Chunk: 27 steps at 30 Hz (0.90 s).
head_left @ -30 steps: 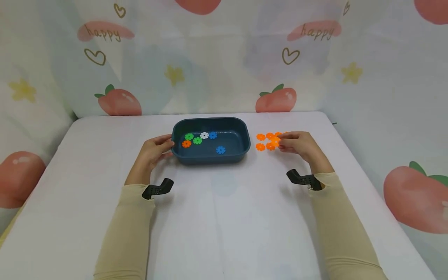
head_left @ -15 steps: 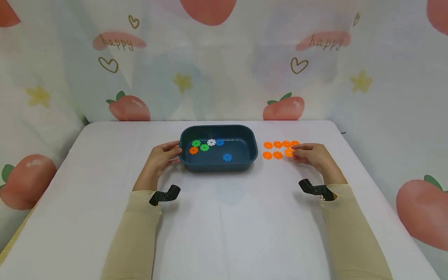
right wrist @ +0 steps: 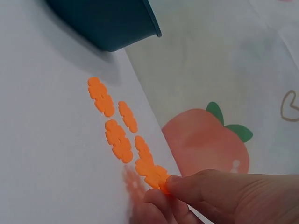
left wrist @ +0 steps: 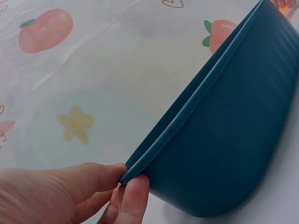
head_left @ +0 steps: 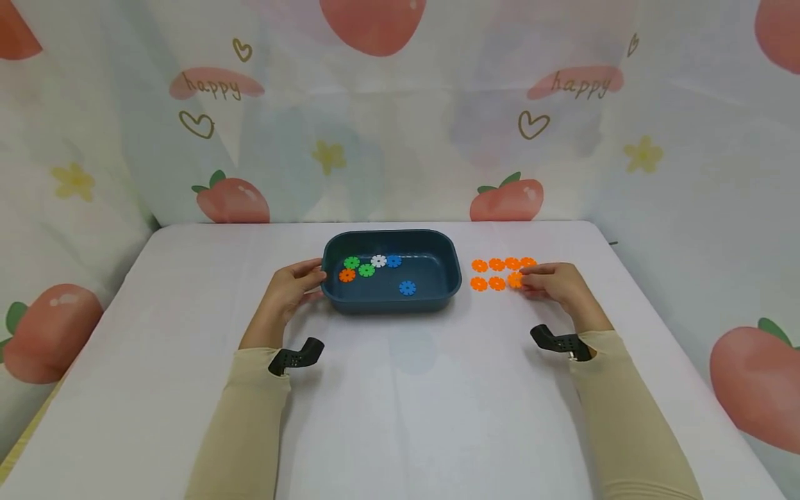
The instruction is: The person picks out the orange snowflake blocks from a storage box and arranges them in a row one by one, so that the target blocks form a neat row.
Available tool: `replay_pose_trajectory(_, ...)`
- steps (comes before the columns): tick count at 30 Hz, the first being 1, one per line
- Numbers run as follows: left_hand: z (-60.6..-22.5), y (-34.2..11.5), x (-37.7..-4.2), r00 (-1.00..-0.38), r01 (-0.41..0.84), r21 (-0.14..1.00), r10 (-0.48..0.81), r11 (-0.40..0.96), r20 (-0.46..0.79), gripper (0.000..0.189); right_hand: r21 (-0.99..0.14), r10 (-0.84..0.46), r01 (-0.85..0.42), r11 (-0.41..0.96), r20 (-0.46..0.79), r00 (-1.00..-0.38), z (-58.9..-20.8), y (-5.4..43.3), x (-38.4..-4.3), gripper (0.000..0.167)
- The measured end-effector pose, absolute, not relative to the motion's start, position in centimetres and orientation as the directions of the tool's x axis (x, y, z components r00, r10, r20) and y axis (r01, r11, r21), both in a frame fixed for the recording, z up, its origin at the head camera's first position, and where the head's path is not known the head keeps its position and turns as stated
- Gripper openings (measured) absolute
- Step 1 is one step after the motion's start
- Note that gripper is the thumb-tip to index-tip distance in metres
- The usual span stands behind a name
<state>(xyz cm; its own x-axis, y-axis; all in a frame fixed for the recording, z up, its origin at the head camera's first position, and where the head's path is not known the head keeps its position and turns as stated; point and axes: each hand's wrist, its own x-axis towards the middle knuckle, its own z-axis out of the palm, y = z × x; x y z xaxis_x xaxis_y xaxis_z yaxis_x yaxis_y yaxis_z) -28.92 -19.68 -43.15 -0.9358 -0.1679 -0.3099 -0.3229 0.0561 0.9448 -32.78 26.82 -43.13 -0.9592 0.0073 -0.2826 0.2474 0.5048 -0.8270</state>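
Note:
In the head view my left hand point(head_left: 289, 292) is at the left end of a dark blue plastic bin point(head_left: 390, 305). The left wrist view shows its thumb and fingers point(left wrist: 135, 198) pinching the bin's rim. To the right of the bin, my right hand point(head_left: 559, 288) pinches an orange snowflake disc point(right wrist: 152, 173) by its edge. A shadow falls below this disc, apart from it, on the cloth. Several more orange discs point(head_left: 496, 264) lie flat in two rows beside that hand. Inside the bin are green discs point(head_left: 367, 270), blue discs point(head_left: 407, 287), a white disc point(head_left: 378, 261) and an orange disc point(head_left: 346, 276).
A white cloth covers the table point(head_left: 400, 403). Behind it hangs a printed curtain point(head_left: 400, 153) with peaches, stars and hearts, which also closes in both sides. Black camera mounts point(head_left: 296, 357) stick out from both wrists.
The right hand, with the orange disc, has moved slightly right and toward the front row of discs. The left hand keeps hold of the bin's rim. The head view has shifted a little.

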Motion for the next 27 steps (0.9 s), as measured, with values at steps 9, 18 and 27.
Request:
replay_pose_trajectory(9, -43.1, -19.6, -28.9, -0.939, -0.317, 0.946, -0.161, 0.066, -0.304, 0.043, -0.802, 0.050, 0.262, 0.538, -0.279, -0.959, -43.8, 26.9, -33.0, 0.043)
replay_pose_trajectory(18, -42.8, -19.8, -28.5, -0.937, -0.326, 0.944, -0.152, 0.057, -0.314, 0.045, -0.782, 0.091, 0.253, 0.570, -0.246, -0.965, -42.9, 25.8, -32.9, 0.044)
replay_pose_trajectory(27, -42.7, -19.6, -28.6, -0.938, -0.324, 0.944, -0.147, 0.056, -0.313, 0.044, -0.831, -0.023, 0.147, 0.537, -0.189, -0.982, -40.3, 22.2, -33.3, 0.041)
